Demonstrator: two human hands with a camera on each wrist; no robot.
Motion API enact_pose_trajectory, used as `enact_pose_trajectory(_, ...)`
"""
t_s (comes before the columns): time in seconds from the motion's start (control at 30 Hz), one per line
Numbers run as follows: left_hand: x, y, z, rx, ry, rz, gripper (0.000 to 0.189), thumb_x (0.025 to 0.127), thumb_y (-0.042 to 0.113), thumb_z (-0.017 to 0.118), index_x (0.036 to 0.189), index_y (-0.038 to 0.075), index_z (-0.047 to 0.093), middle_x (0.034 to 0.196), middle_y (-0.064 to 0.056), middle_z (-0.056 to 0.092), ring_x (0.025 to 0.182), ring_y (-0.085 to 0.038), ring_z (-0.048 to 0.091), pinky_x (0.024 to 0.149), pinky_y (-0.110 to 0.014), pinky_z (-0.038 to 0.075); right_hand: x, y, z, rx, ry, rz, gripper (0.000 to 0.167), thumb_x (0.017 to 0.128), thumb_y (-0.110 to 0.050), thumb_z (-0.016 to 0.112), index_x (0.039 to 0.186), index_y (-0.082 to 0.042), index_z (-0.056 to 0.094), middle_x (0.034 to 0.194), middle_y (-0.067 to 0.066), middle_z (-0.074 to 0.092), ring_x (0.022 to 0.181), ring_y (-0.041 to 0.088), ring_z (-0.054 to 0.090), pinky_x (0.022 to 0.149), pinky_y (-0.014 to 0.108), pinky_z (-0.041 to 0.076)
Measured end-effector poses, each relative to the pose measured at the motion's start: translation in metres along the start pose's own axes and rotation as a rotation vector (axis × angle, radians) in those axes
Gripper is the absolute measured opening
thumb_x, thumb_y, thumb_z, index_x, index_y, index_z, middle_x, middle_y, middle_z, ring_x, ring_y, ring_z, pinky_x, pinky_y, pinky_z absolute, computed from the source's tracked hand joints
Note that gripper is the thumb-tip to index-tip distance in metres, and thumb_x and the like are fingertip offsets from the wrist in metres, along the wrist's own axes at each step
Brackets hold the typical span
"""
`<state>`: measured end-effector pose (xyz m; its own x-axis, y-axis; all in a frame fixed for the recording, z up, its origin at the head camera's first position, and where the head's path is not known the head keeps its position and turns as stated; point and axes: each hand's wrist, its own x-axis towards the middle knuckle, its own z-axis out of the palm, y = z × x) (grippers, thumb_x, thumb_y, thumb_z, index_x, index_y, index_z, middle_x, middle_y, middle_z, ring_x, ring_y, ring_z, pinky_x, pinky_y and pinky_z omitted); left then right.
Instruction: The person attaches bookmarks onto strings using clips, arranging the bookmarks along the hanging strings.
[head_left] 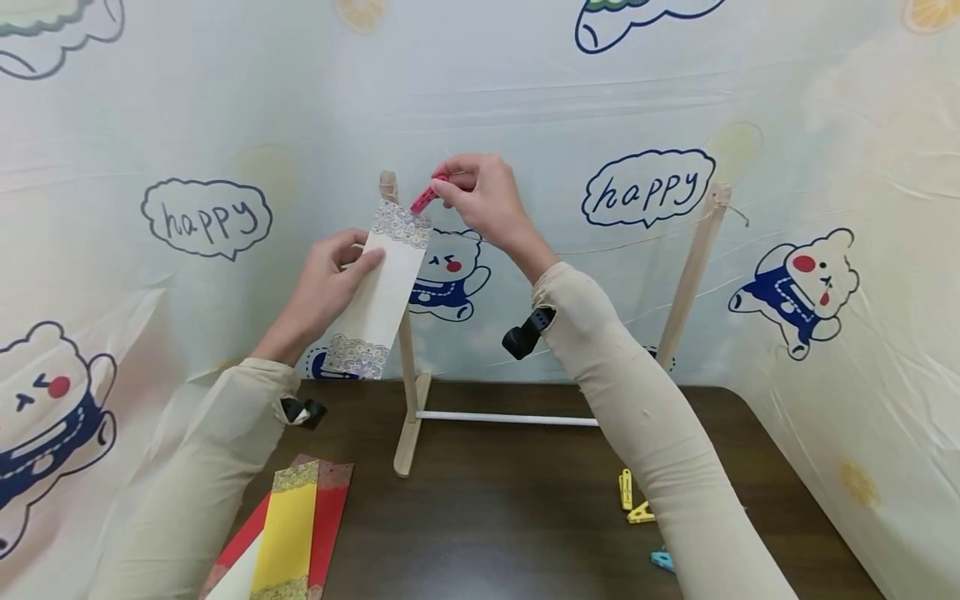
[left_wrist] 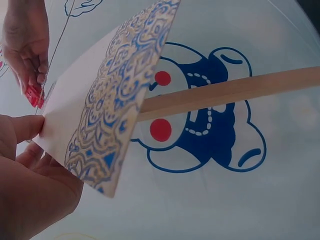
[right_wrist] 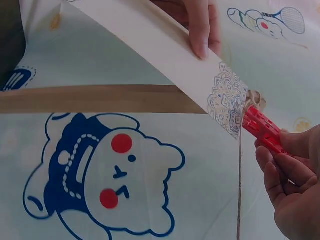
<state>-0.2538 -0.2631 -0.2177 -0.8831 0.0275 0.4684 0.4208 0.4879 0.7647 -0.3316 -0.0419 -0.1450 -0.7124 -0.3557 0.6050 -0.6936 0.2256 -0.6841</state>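
Card stack: lying on the worktop, 7 o'clock from the white card.
Left hand: pinching the white card's edge, thumb against fingers.
White card: leaning toward 1 o'clock before the wooden post.
Red clothespin: meeting the card's top edge.
Right hand: gripping the clothespin from 3 o'clock.

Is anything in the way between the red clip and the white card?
Nothing visible is: the right hand holds the red clip with its tip at the patterned top of the white card, and the left hand grips lower down.
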Motion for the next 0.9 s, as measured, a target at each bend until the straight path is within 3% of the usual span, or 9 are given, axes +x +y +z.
enact_pose_trajectory(0.23,0.002,-0.0008,-0.002,-0.048,0.017,-0.013,0.035,0.102,0.031,0.057,0.125,0.005,0.061,0.11,-0.026,0.068,0.078,-0.018,0.068,0.061,-0.031,0.058,0.0048,0.0011,0.0051,0.057,-0.015,0.066,0.016,0.097,-0.014,0.066,0.105,-0.003,0.073,0.093,0.008,0.075,0.087,0.032,0.067,0.08,0.028,0.044)
enact_pose_trajectory(0.57,0.0024,-0.0011,-0.0025,-0.04,0.025,-0.033,0.036,0.102,0.033,0.055,0.127,0.007,0.061,0.111,-0.024,0.067,0.077,-0.02,0.066,0.06,-0.03,0.057,0.0046,0.003,0.0104,0.094,-0.027,0.058,0.019,0.097,-0.014,0.066,0.107,0.0,0.073,0.096,0.009,0.076,0.081,0.023,0.067,0.081,0.03,0.046)
enact_pose_trajectory(0.7,0.0037,-0.0017,-0.001,-0.027,0.018,-0.035,0.037,0.103,0.034,0.055,0.128,0.008,0.06,0.113,-0.023,0.067,0.078,-0.019,0.066,0.061,-0.029,0.057,0.0045,0.0046,0.01,0.097,-0.053,0.088,0.023,0.099,-0.015,0.063,0.114,0.001,0.07,0.102,0.01,0.075,0.088,0.026,0.067,0.084,0.031,0.048)
enact_pose_trajectory(0.9,0.0013,-0.0053,-0.0015,-0.024,-0.004,-0.055,0.037,0.103,0.034,0.053,0.129,0.007,0.058,0.117,-0.023,0.066,0.087,-0.024,0.065,0.069,-0.031,0.056,0.0006,0.0055,0.0098,0.093,-0.137,0.155,0.038,0.103,-0.019,0.056,0.136,0.0,0.057,0.125,0.01,0.066,0.106,0.022,0.066,0.095,0.033,0.051)
